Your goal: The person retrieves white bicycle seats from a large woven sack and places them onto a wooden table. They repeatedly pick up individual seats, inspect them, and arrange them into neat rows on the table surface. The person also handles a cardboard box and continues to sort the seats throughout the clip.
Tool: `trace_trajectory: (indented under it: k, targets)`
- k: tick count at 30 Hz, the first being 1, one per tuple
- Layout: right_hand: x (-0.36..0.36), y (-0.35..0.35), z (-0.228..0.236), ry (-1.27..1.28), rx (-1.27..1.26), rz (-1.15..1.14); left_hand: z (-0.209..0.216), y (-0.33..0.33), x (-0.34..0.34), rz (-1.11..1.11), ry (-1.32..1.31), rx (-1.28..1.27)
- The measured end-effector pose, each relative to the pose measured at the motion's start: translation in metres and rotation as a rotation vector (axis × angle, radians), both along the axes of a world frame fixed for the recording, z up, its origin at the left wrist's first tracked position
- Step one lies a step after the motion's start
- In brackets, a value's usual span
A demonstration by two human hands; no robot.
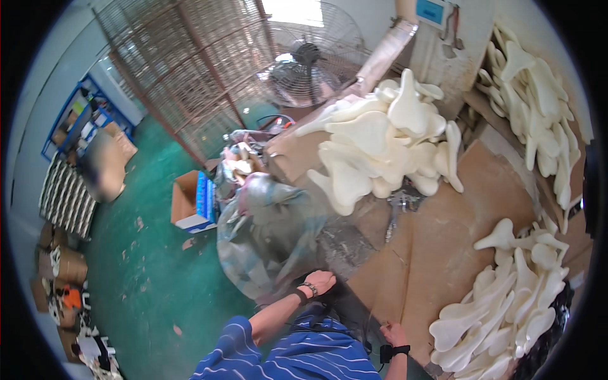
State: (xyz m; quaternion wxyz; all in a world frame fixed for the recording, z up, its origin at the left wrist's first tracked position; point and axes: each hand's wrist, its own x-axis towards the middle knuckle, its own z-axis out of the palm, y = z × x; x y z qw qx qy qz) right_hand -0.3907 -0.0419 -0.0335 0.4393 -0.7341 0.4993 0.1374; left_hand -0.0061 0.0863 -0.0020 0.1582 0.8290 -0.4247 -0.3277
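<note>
A person's left hand (322, 282) curls near the sack (269, 237), left; the right hand (394, 334), half-curled, is at the cardboard (443, 234)'s near edge. Any grip: cannot tell. Cardboard stretches between pale heaps, far (361, 139) and right; green floor (149, 272) spreads left.

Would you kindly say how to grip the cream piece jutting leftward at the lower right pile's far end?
Probably by the narrow tip of the cream piece, coming from the left over the cardboard: that end juts free, while its broader end lies against the pile.
</note>
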Motion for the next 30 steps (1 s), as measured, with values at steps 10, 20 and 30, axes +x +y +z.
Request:
trace_trajectory:
  k: [10,20,30]
  targets:
    - [0.029,0.071,-0.036,-0.141,-0.099,0.231,0.006,0.185,-0.021,0.345,0.118,0.031]
    - [-0.124,0.112,-0.192,-0.116,0.638,-0.588,-0.068,0.228,0.017,0.303,0.341,0.104]
    - [-0.046,0.122,-0.107,-0.339,0.915,-0.846,-0.179,0.408,0.061,0.614,0.511,0.400]
